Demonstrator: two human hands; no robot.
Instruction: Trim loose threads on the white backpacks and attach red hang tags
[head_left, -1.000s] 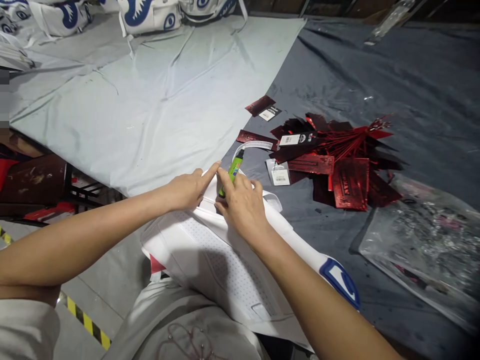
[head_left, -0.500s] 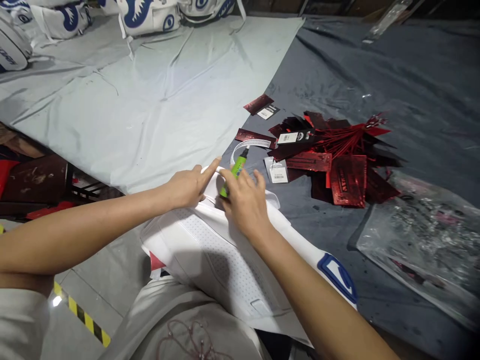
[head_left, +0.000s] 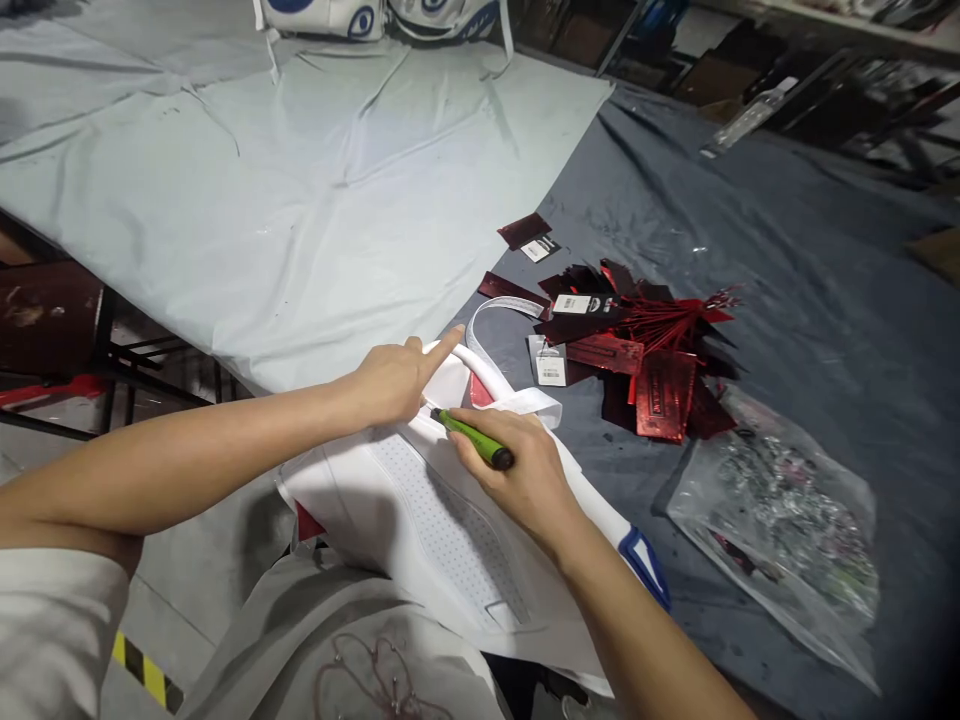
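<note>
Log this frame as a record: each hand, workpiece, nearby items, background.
left_hand: left hand on the white bag's upper end, index finger extended; exact grip unclear
right_hand: right hand holding a green marker, tip end toward the left hand; tip contact unclear
workpiece: white bag with dotted panel, against the person's front
right_of_workpiece: fanned bundle of red hang tags; clear plastic bag, contents unclear
background: white-and-blue bags, partly cut off
</note>
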